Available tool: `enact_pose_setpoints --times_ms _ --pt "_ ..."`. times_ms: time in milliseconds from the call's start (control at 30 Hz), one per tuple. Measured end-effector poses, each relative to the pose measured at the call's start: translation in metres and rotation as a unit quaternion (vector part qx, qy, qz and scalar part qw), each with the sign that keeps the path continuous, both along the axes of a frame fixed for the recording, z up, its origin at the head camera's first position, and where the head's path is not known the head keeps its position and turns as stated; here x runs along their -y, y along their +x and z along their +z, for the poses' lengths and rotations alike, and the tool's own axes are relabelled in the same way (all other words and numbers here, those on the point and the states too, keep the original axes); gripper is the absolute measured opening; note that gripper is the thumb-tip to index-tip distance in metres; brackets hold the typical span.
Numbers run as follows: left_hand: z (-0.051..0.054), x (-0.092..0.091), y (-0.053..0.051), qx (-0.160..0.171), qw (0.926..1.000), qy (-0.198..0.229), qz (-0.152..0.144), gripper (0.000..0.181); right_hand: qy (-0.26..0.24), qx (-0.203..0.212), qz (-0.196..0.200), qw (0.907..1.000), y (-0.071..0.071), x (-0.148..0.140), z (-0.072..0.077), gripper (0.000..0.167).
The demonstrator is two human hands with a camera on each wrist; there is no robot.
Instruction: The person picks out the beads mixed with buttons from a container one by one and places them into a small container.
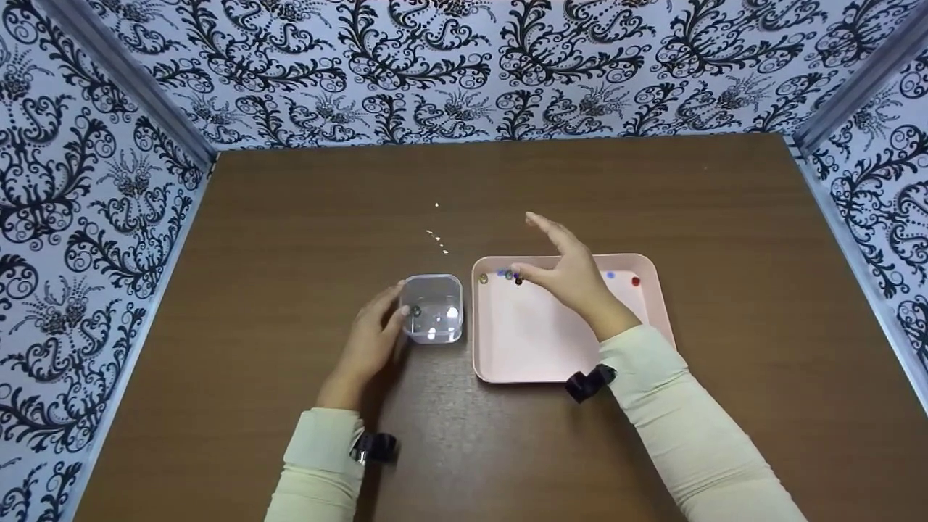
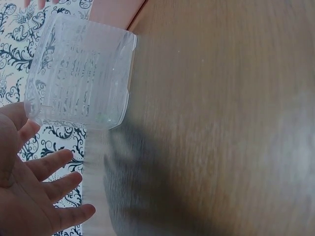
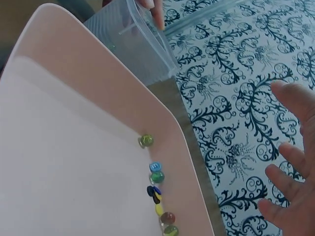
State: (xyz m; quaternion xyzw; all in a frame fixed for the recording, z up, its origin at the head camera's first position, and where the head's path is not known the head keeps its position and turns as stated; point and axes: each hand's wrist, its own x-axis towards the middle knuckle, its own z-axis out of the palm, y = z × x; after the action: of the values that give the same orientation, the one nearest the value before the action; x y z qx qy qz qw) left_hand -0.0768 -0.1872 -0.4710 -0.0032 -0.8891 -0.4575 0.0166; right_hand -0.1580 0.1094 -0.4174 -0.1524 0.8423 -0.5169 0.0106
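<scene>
A clear square container (image 1: pixel 433 308) stands on the table, a small dark marble (image 1: pixel 415 311) inside it. My left hand (image 1: pixel 370 337) touches its left side, thumb near the rim; in the left wrist view the other fingers of that hand (image 2: pixel 42 182) are spread. To the right lies a pink tray (image 1: pixel 536 341). Over its far part hovers my right hand (image 1: pixel 573 279), fingers extended and holding nothing. Along one tray wall, the right wrist view has a yellow-green marble (image 3: pixel 146 140), a blue button (image 3: pixel 155 166), a green marble (image 3: pixel 157 177) and several other small pieces.
Small white flecks (image 1: pixel 438 238) lie on the brown table (image 1: pixel 304 217) beyond the container. A red marble (image 1: pixel 636 281) and a blue piece (image 1: pixel 610 275) sit at the tray's far right. Patterned walls (image 1: pixel 464 72) stand behind and at both sides of the table.
</scene>
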Motion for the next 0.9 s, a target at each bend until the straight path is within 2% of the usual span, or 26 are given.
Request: enact_pose_setpoints --times_ms 233,467,733,900 --pt "0.001 0.000 0.000 0.006 1.0000 0.007 0.001 0.044 -0.052 0.008 -0.015 0.9985 -0.006 -0.006 -0.003 0.070" --pt "0.001 0.000 0.000 -0.004 1.0000 0.000 -0.004 0.044 -0.055 0.021 -0.024 0.9980 -0.008 -0.014 -0.007 0.066" --pt "0.002 0.001 0.001 -0.005 0.9999 -0.004 -0.008 0.044 -0.041 0.022 -0.032 0.9984 -0.010 -0.024 -0.010 0.061" --pt "0.002 0.001 0.001 -0.002 1.0000 -0.007 -0.006 0.044 -0.046 0.038 -0.039 0.9975 -0.012 -0.033 -0.012 0.057"
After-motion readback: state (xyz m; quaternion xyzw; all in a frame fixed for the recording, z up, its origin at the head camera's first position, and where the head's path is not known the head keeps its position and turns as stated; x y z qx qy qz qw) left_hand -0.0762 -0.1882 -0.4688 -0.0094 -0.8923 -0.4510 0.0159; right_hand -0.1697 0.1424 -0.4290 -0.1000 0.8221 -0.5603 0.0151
